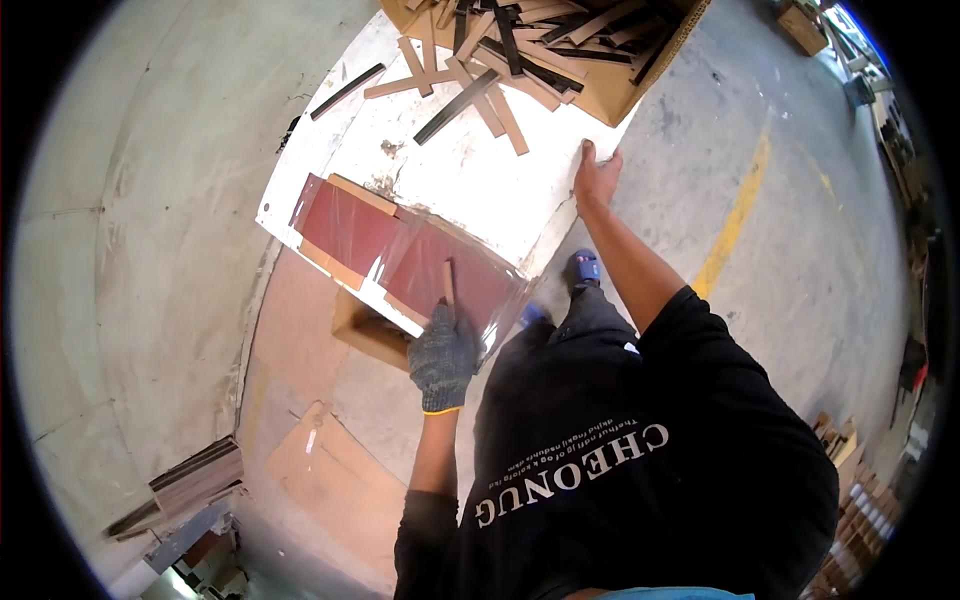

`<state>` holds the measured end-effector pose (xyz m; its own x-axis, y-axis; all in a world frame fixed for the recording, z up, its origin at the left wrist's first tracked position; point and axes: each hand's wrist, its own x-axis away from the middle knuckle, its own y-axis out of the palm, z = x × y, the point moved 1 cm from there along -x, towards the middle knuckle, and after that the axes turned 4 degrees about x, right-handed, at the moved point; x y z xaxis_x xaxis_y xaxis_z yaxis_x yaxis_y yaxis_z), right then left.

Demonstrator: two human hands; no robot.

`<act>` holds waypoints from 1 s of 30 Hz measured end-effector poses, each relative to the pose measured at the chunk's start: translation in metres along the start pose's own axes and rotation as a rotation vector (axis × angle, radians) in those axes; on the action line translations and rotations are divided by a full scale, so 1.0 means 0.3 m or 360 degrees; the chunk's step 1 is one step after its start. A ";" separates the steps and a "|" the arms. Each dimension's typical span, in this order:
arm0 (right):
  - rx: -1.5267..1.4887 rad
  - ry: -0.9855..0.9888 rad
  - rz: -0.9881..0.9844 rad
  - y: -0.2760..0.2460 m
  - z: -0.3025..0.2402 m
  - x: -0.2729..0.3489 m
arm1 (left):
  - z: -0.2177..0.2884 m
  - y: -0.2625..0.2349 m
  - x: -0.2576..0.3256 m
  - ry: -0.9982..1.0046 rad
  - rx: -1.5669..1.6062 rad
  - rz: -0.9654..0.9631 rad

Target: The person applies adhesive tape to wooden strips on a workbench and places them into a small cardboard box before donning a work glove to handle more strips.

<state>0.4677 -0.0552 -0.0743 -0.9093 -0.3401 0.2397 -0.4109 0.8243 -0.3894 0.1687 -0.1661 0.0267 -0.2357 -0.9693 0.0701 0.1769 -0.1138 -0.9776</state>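
My left hand (442, 358), in a grey knit glove with a yellow cuff, closes round a narrow brown strip (449, 280). The strip points away from me over a dark red panel (345, 222) under shiny clear film. Tan strips (362, 194) lie along the panel's long edges. My bare right hand (597, 180) is at the right edge of the white tabletop (470, 185), its visible fingers apart and nothing seen in them. Beyond it stands a cardboard box (668, 62) with many brown and black strips, several of them spilled onto the white top (456, 106).
Below the near left edge of the table is an open cardboard box (368, 330). A flat brown sheet (335, 465) lies on the floor, with stacked boards (198, 482) at lower left. A yellow line (735, 215) crosses the floor at right, near my feet (585, 267).
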 end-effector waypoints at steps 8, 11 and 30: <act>-0.0010 0.0005 -0.0018 0.019 -0.016 0.042 | 0.030 0.012 -0.102 0.0232 -0.0344 -0.0033; -0.0065 -0.0016 -0.0036 0.031 -0.028 0.050 | 0.021 0.023 -0.214 0.0275 -0.0327 0.0156; -0.0004 -0.0055 0.0148 0.032 0.005 0.023 | -0.164 0.030 -0.234 -0.0134 0.0705 0.0594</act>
<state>0.4574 -0.0501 -0.0777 -0.9452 -0.2776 0.1718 -0.3246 0.8542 -0.4062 0.1397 -0.0883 0.0032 -0.0070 -0.9732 -0.2298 0.6202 0.1760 -0.7645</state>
